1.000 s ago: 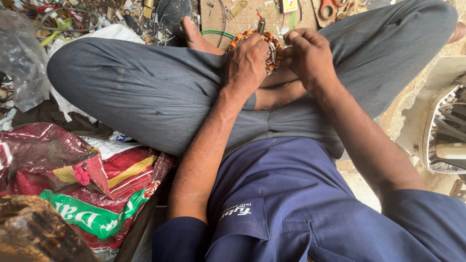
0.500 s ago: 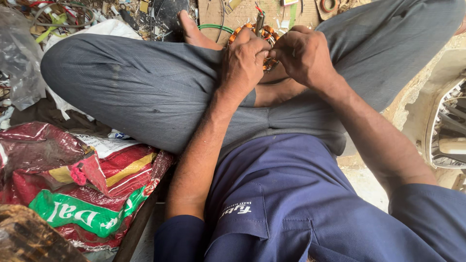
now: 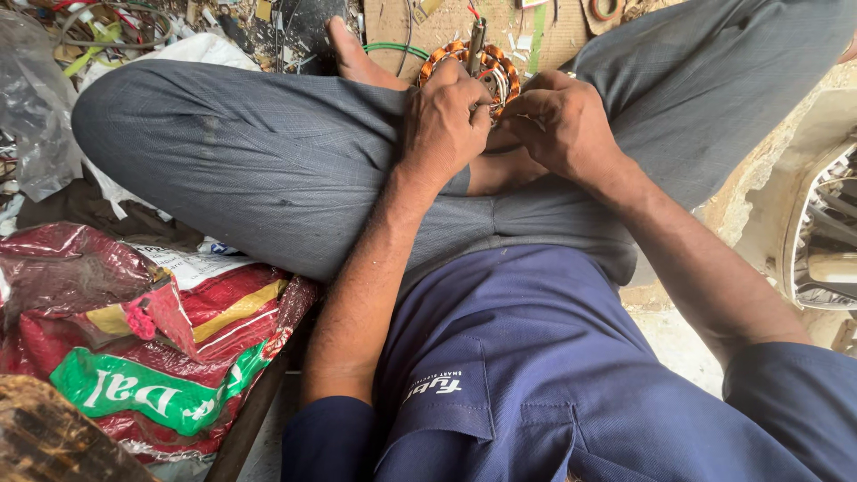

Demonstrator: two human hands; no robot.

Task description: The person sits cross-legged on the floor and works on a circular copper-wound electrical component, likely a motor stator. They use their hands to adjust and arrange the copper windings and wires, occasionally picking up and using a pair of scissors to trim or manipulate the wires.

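1. We see grey trousers (image 3: 268,170) on crossed legs, filling the middle of the view, and a dark blue shirt (image 3: 527,375) below them.
2. At the lower left lies a red and green plastic bag (image 3: 152,357), crumpled, beside the knee.
3. At the right edge there is a pale fan housing (image 3: 817,232), only partly in view.
4. A piece of brown cardboard (image 3: 544,36) lies on the floor behind the feet, with small scraps on it.
5. The left hand (image 3: 442,125) rests over the ankle, its fingers closed around the near edge of a coil ring.
6. The right hand (image 3: 562,120) is just beside it, fingers curled together on the ring's right side.
7. The coil ring (image 3: 495,67), wound with copper wire, stands between both hands, above the bare foot (image 3: 357,58).
8. A thin metal tool (image 3: 477,45) stands upright at the ring; we cannot tell which hand holds it.
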